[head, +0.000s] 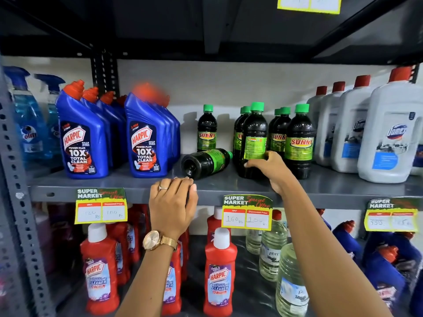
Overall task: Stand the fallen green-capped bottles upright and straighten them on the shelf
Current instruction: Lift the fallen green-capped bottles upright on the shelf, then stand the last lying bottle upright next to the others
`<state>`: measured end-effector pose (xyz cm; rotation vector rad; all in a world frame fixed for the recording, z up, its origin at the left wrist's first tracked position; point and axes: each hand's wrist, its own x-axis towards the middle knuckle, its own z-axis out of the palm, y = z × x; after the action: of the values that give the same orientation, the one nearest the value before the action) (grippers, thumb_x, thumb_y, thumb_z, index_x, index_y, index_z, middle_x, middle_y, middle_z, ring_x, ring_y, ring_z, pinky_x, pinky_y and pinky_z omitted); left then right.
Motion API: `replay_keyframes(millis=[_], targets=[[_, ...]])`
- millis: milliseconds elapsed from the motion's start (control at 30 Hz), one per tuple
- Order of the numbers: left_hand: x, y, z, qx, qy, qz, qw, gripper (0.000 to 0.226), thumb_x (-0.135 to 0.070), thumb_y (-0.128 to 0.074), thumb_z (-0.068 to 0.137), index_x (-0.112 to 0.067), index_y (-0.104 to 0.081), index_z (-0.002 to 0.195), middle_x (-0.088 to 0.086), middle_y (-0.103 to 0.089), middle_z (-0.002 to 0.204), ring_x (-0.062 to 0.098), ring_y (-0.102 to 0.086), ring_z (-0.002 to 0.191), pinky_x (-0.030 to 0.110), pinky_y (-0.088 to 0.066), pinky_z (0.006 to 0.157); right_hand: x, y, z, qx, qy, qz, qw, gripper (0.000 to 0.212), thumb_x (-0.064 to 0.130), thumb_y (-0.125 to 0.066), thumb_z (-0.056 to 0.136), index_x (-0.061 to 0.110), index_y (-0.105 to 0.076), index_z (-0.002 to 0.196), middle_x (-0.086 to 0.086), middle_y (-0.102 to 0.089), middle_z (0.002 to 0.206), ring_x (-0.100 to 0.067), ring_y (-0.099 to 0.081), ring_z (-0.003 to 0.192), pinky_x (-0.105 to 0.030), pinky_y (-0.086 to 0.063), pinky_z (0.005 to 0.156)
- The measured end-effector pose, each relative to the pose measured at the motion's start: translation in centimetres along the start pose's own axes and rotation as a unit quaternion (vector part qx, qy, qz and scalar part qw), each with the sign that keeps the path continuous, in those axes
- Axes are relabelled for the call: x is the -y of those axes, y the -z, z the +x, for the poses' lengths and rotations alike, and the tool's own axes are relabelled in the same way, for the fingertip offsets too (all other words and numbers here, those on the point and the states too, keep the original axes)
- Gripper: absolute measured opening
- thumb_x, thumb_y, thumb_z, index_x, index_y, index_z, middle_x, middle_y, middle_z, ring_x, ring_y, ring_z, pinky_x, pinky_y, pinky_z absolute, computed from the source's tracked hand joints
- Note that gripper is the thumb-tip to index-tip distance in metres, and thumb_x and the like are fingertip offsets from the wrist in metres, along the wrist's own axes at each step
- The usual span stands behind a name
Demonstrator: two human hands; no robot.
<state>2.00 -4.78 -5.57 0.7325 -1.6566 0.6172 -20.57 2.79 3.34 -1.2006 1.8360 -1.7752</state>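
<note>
The green-capped bottles are smooth, round-shouldered plastic, nearly black with dark liquid, glossy under the light, each wrapped in a green and yellow "SUNNY" label under a ridged green screw cap. One fallen bottle (204, 163) lies on its side on the grey metal shelf (320, 186), its long axis running from near left to far right: the dimpled base faces me at the left and the cap points right, toward the standing ones. My right hand (271, 169) is wrapped around the lower body of an upright bottle (253, 138) just right of the fallen one, fingers curled on its front with its label's back panel turned toward me. My left hand (172, 202) hangs at the shelf's front lip just near of the fallen bottle's base, fingers loosely curled and holding nothing, a ring on one finger and a gold watch (152, 240) on the wrist. A lone bottle (206, 129) stands behind the fallen one, and more stand in rows to the right (298, 140). Angular blue Harpic bottles (82, 138) sit to the left, white matte Domex jugs (389, 133) to the right. Paper price tags (247, 212) hang from the painted steel edge; a pale wall backs the rack.
</note>
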Motion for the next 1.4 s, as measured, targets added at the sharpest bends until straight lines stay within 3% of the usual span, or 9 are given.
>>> replay_keyframes(millis=[100,200,367,600,733,833,1000,1300,1400], targets=[[0.0,0.0,0.0,0.003,0.003,-0.001,1.0,0.032,-0.027,-0.04,0.096,-0.013,-0.069,0.092,0.001,-0.072,0.089,0.025,-0.06,0.079,0.037,-0.039,0.079,-0.1,-0.1,0.2,-0.016,-0.012,-0.021,1.0,0.081,0.027,-0.089,0.062,0.002,-0.047,0.127,-0.016,-0.059,0.128,-0.03,-0.055,0.12,-0.041,-0.046,0.099],[-0.1,0.1,0.0,0.004,0.005,-0.003,1.0,0.033,-0.027,-0.04,0.096,-0.013,-0.069,0.092,0.001,-0.072,0.089,0.024,-0.059,0.079,0.037,-0.038,0.079,0.1,-0.7,0.1,-0.031,-0.02,-0.076,0.996,0.114,0.045,-0.089,0.057,0.0,-0.028,0.143,-0.015,-0.044,0.143,-0.033,-0.044,0.131,-0.046,-0.04,0.107],[0.0,0.1,0.0,0.009,0.002,-0.003,1.0,0.035,-0.028,-0.038,0.097,-0.013,-0.069,0.093,0.001,-0.072,0.089,0.024,-0.059,0.079,0.037,-0.038,0.079,-0.3,0.2,0.4,-0.002,-0.022,0.016,1.0,0.057,0.014,-0.082,0.067,0.005,-0.056,0.117,-0.014,-0.066,0.113,-0.026,-0.057,0.109,-0.027,-0.042,0.075],[0.0,0.2,0.0,0.009,-0.001,-0.003,1.0,0.035,-0.028,-0.037,0.097,-0.013,-0.069,0.095,0.001,-0.072,0.091,0.024,-0.059,0.08,0.036,-0.038,0.079,0.1,-0.5,0.1,-0.043,-0.024,-0.068,0.996,0.109,0.04,-0.09,0.058,-0.001,-0.032,0.141,-0.015,-0.044,0.143,-0.034,-0.045,0.13,-0.048,-0.041,0.106],[0.0,0.2,0.0,0.014,-0.001,-0.004,1.0,0.037,-0.028,-0.036,0.097,-0.013,-0.069,0.095,0.001,-0.072,0.091,0.023,-0.059,0.08,0.036,-0.038,0.079,-0.3,0.2,0.4,-0.023,-0.03,-0.006,0.999,0.074,0.021,-0.09,0.062,0.001,-0.055,0.125,-0.015,-0.064,0.123,-0.027,-0.059,0.112,-0.032,-0.044,0.086],[0.0,0.0,0.0,0.013,0.0,-0.004,1.0,0.036,-0.028,-0.037,0.097,-0.013,-0.07,0.095,0.0,-0.072,0.092,0.024,-0.06,0.081,0.037,-0.039,0.079,-0.3,0.1,0.1,-0.047,-0.012,-0.047,0.998,0.07,0.023,-0.089,0.064,-0.001,-0.053,0.12,-0.011,-0.063,0.114,-0.025,-0.059,0.099,-0.028,-0.046,0.074],[0.0,0.1,-0.1,0.012,0.001,-0.01,1.0,0.036,-0.029,-0.037,0.097,-0.014,-0.07,0.095,0.0,-0.072,0.092,0.023,-0.06,0.081,0.036,-0.038,0.08,0.3,-0.5,-0.3,-0.068,-0.009,-0.145,0.987,0.086,0.038,-0.086,0.065,-0.002,-0.042,0.127,-0.019,-0.055,0.128,-0.037,-0.055,0.117,-0.051,-0.047,0.098],[-0.5,0.8,0.2,0.041,0.029,-0.024,0.998,0.033,-0.028,-0.039,0.095,-0.016,-0.069,0.095,-0.001,-0.071,0.092,0.021,-0.057,0.082,0.034,-0.035,0.083,0.7,-0.7,-0.8,-0.084,0.005,-0.245,0.966,0.104,0.05,-0.08,0.069,-0.007,-0.03,0.141,-0.023,-0.042,0.142,-0.041,-0.042,0.129,-0.051,-0.038,0.107],[-0.4,1.5,0.3,0.065,0.014,-0.031,0.997,0.034,-0.029,-0.038,0.096,-0.016,-0.069,0.098,-0.002,-0.072,0.094,0.021,-0.06,0.084,0.034,-0.035,0.081,1.1,-0.6,-2.2,-0.164,0.053,-0.257,0.951,0.099,0.057,-0.078,0.066,0.001,-0.037,0.137,-0.018,-0.044,0.137,-0.038,-0.04,0.127,-0.048,-0.035,0.103]])
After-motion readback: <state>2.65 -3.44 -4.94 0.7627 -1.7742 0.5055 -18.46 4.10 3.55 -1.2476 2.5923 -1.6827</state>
